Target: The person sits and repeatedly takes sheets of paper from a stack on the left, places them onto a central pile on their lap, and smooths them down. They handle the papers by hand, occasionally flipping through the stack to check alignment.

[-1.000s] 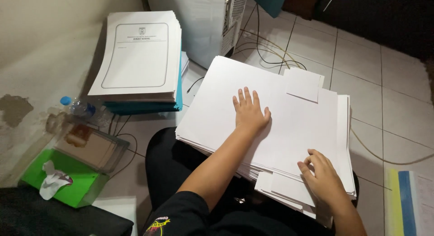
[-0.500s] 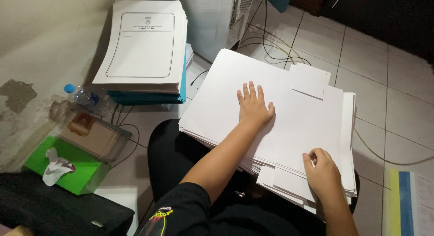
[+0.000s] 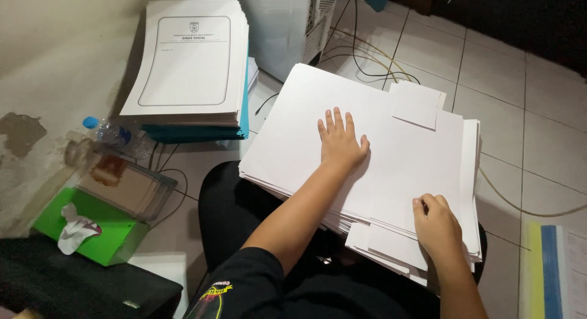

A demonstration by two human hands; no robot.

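A thick stack of plain white paper sheets (image 3: 391,148) is carried across the lap of the seated person, above the tiled floor (image 3: 507,68). The left hand (image 3: 340,142) is laid flat on the top sheet, fingers spread and palm pressed down, near the middle of the stack. The right hand (image 3: 437,224) is set at the near edge, to the right of the left hand, its fingers curled and pressed together on the edges of a few upper sheets; whether a single sheet is pinched cannot be told. A smaller white slip of paper (image 3: 417,102) lies beyond the left hand, at the far side of the stack.

The sorting appears best done if the stack is kept pinned by the flat left hand while only the top sheets are lifted by the right, so that the fanned lower sheets under the right hand are not pushed off the lap.

Well to the left of the left hand, a second pile of printed white forms on teal folders (image 3: 192,68) rests on the floor. Nearer the body on that side, a clear plastic water bottle with a blue cap (image 3: 116,134) and a green tissue box (image 3: 85,233) are seen.
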